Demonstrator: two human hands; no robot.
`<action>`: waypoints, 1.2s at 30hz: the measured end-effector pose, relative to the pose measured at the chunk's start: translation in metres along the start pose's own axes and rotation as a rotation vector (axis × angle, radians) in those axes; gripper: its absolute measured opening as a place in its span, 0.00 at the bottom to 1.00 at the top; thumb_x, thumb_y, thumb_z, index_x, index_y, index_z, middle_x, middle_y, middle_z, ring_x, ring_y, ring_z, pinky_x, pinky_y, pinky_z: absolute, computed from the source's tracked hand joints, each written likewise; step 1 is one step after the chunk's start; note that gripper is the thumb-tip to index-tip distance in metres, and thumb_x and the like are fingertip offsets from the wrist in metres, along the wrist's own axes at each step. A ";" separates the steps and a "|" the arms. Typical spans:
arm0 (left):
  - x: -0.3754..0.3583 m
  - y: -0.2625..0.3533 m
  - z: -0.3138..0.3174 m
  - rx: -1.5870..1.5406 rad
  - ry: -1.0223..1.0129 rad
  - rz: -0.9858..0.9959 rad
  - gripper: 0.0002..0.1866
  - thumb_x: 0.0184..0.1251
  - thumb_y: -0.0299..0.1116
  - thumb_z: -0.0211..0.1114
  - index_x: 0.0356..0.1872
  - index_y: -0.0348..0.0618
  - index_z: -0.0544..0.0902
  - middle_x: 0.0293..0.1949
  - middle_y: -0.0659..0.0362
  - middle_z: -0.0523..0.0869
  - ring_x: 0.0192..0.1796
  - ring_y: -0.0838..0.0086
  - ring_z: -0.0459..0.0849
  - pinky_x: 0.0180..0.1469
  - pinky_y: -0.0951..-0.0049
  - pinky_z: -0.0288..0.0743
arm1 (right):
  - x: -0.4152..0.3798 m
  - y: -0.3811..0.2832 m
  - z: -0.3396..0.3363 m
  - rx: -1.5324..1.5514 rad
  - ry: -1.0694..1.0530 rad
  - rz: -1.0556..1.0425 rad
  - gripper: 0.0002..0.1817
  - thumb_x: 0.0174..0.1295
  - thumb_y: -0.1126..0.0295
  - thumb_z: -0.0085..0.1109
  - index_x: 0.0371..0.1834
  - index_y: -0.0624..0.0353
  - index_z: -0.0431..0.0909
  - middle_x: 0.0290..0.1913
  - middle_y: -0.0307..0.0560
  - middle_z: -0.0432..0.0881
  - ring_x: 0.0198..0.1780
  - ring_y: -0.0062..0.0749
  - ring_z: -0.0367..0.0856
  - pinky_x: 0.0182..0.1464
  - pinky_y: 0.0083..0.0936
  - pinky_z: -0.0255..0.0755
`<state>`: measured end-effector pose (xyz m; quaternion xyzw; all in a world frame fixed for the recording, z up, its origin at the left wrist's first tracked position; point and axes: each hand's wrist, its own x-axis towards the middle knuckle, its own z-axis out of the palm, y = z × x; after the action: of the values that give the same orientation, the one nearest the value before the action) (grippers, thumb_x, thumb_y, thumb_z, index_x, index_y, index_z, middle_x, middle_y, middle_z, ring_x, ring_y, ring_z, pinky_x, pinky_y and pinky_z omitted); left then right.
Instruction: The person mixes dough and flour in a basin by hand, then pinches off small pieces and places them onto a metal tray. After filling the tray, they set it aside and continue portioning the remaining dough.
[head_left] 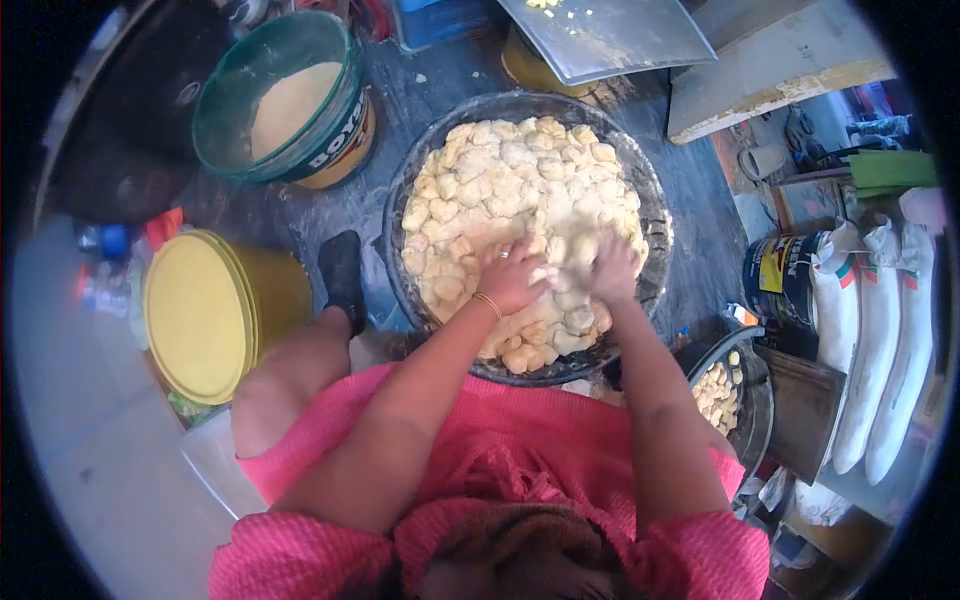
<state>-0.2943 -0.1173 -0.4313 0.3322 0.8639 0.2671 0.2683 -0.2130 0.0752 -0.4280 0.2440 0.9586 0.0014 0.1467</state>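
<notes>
A wide black round tub [655,215] holds many pale, floured dough pieces [520,165]. Pressed in among the pieces, near the tub's middle, is my left hand [515,275], with a ring and a thin bracelet at the wrist; its fingers are partly spread over the dough. My right hand [612,268] lies on the dough just to the right of it, blurred by motion, its fingertips hard to make out. A gap with dough separates the two hands. Browner pieces [530,345] lie at the tub's near edge, below my hands.
Upper left stands a green tub [215,120] with flour. A yellow lidded bucket [200,315] is at the left. At the right are a second black tub [762,400] with small dough pieces, a dark bucket [780,270] and white sacks [880,350]. A metal tray [620,40] is above.
</notes>
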 end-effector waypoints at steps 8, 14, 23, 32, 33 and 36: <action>-0.013 -0.017 0.002 -0.221 -0.030 0.041 0.14 0.50 0.43 0.62 0.29 0.44 0.78 0.38 0.51 0.79 0.40 0.60 0.78 0.53 0.59 0.64 | 0.013 -0.096 -0.005 0.040 -0.126 -0.101 0.39 0.55 0.34 0.36 0.70 0.38 0.53 0.73 0.49 0.47 0.72 0.59 0.38 0.63 0.69 0.39; -0.010 -0.068 -0.016 -0.005 0.539 -0.234 0.20 0.56 0.44 0.60 0.46 0.44 0.75 0.55 0.49 0.72 0.56 0.56 0.70 0.59 0.53 0.58 | -0.089 -0.087 0.021 0.089 -0.089 -0.713 0.33 0.57 0.39 0.47 0.66 0.33 0.59 0.71 0.45 0.53 0.72 0.53 0.45 0.63 0.71 0.37; -0.022 -0.003 0.013 -0.045 -0.003 0.038 0.30 0.54 0.59 0.58 0.50 0.45 0.75 0.59 0.46 0.68 0.58 0.54 0.69 0.60 0.50 0.57 | 0.019 -0.013 0.040 0.590 -0.009 0.360 0.47 0.43 0.31 0.55 0.68 0.35 0.57 0.69 0.61 0.51 0.70 0.56 0.49 0.64 0.63 0.42; 0.039 -0.013 -0.012 -0.074 0.368 -0.155 0.27 0.54 0.51 0.60 0.54 0.49 0.75 0.66 0.51 0.63 0.62 0.48 0.65 0.62 0.56 0.61 | -0.075 -0.081 -0.026 0.456 -0.435 -0.417 0.33 0.48 0.47 0.63 0.57 0.51 0.73 0.67 0.57 0.55 0.69 0.53 0.51 0.66 0.47 0.54; 0.036 -0.008 -0.010 -0.011 0.207 -0.136 0.31 0.54 0.52 0.60 0.59 0.50 0.72 0.68 0.53 0.58 0.64 0.46 0.61 0.63 0.55 0.60 | -0.064 -0.064 -0.027 0.719 -0.492 -0.466 0.29 0.44 0.53 0.68 0.51 0.53 0.78 0.65 0.55 0.61 0.66 0.46 0.59 0.64 0.36 0.60; 0.034 0.001 0.004 0.096 0.058 -0.051 0.33 0.51 0.56 0.60 0.55 0.46 0.76 0.70 0.56 0.57 0.66 0.50 0.61 0.65 0.60 0.58 | -0.007 -0.001 -0.012 0.981 -0.501 -0.070 0.21 0.45 0.62 0.68 0.44 0.54 0.81 0.46 0.50 0.79 0.46 0.33 0.78 0.50 0.28 0.71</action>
<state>-0.3134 -0.0909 -0.4432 0.3148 0.8914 0.2278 0.2334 -0.2113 0.0720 -0.4142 0.2447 0.7900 -0.5086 0.2394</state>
